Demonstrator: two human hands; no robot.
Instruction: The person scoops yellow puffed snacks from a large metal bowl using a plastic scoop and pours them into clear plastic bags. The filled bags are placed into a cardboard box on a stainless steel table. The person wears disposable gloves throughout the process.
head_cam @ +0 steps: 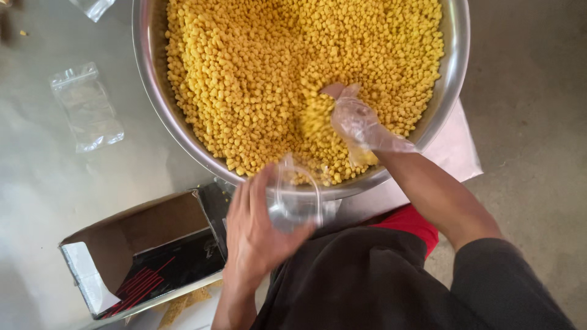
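Down on the grey floor (36, 183) at the far left, an empty clear plastic bag (87, 107) lay flat, well apart from everything else, and the corner of a second clear bag (93, 7) showed at the top edge. Below that, toward the bottom left, an open cardboard box (143, 250) stood with its flaps up, its inside brown and one dark panel marked with red lines; a few yellow bits lay just beside its lower edge. Next to the box, the left hand (254, 235) was bare and gripped a small clear plastic pouch (295, 198), thumb and fingers pinching its side so that the mouth stood open, right against the near rim of the bowl. The large steel bowl (150, 79) filled the top middle and was heaped with small round yellow snack pellets (257, 67). Further right, the right hand (361, 125) was wrapped in a thin clear plastic glove and sat in the pellets near the bowl's front edge, the fingers curled into a loose scoop around a handful; some pellets were blurred just beside it, above the pouch. How tightly that hand was closed could not be told through the crumpled glove. The forearm ran down to a dark sleeve, with dark cloth and a strip of red cloth (409, 223) beneath it. A white sheet (455, 150) lay under the bowl's right side.
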